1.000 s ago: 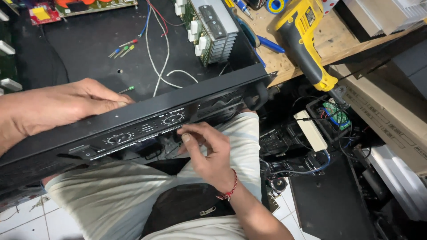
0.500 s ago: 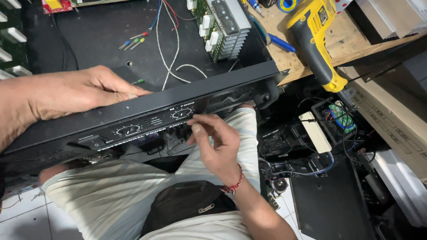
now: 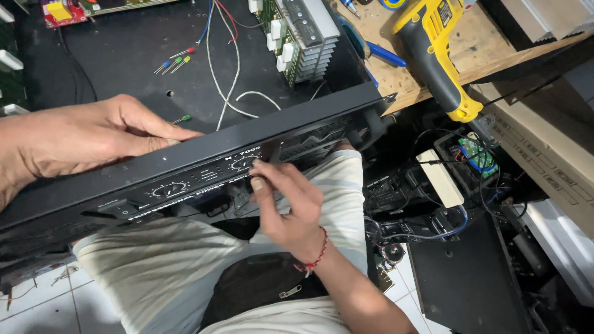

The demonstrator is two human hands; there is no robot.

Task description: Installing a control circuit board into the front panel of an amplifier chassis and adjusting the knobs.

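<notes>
An open black amplifier chassis (image 3: 124, 37) lies on the bench with its front panel (image 3: 204, 167) facing me. My left hand (image 3: 86, 136) rests flat on the panel's top edge, fingers spread over it. My right hand (image 3: 288, 204), with a red string bracelet at the wrist, reaches up from my lap to the panel. Its fingertips pinch at the right-hand round knob (image 3: 244, 162). A second knob (image 3: 168, 188) sits further left on the panel. Inside the chassis I see loose white, red and blue wires (image 3: 223, 55) and a finned heatsink board (image 3: 303, 37).
A yellow power drill (image 3: 433, 49) lies on the wooden bench at the right, beside blue-handled tools (image 3: 383, 54). Below it, a white box (image 3: 440, 178), a small green circuit board (image 3: 473, 154) and tangled cables crowd the floor. A cardboard box (image 3: 544, 148) stands far right.
The view has shifted slightly, so the panel sits lower in frame. My right hand has crept right and up along the panel to the right-hand knob. My left hand stays on the top edge.
</notes>
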